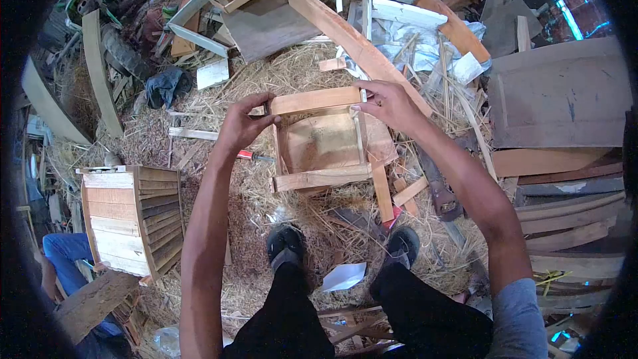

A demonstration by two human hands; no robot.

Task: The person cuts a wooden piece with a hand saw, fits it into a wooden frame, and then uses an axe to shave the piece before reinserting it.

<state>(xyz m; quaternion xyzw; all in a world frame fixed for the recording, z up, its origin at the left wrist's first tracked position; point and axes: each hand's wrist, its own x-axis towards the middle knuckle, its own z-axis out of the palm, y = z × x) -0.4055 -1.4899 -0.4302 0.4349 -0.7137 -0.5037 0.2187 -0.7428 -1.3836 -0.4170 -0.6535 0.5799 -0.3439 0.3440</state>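
Observation:
My left hand point(249, 121) and my right hand point(387, 105) pinch the two ends of a short wooden board point(316, 100), fingers closed over its corners. This board spans the far side of a small rectangular wooden frame point(322, 179), overlapping its side pieces in this view. Through the frame's middle a pale flat panel point(323, 141) shows, with a darker patch near its left. Close to the frame's left side lies a screwdriver point(246, 154) with a red handle. Below the frame's right corner rests a narrow wooden strip point(381, 191).
A slatted wooden crate point(113, 219) stands at left, beside a person's blue-clad leg point(66, 256). Long planks point(359, 40) cross the straw-covered ground ahead. Stacked boards point(565, 226) and a large brown panel point(565, 96) lie right. White paper point(344, 277) lies between my shoes.

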